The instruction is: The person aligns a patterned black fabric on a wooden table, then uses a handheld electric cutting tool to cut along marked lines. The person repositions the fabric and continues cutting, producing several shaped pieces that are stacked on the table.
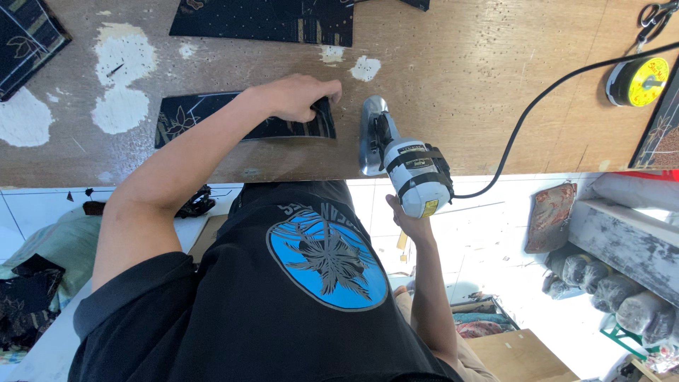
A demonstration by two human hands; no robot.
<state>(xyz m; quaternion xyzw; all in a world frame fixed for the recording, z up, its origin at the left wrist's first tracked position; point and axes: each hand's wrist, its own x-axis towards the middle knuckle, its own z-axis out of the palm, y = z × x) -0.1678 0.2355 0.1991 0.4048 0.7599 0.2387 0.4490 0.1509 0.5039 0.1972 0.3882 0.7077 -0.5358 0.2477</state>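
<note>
My left hand (300, 95) presses down, fingers curled, on the right end of a stack of dark patterned fabric pieces (205, 117) lying on the worn wooden table (460, 106). Just right of that stack is an electric fabric cutter (410, 170), with its silver base on the table near the front edge and its white and black motor body tilted out over the edge. My right hand (414, 223) grips the cutter from below, at its handle end. A black power cord (537, 99) runs from the cutter up to the right.
More dark patterned fabric lies at the table's far side (269, 21), far left (28, 35) and right edge (661, 134). A round yellow and black disc (640, 81) and scissors (658, 18) sit at the far right. Cloth heaps and wrapped bundles (615, 293) lie on the floor.
</note>
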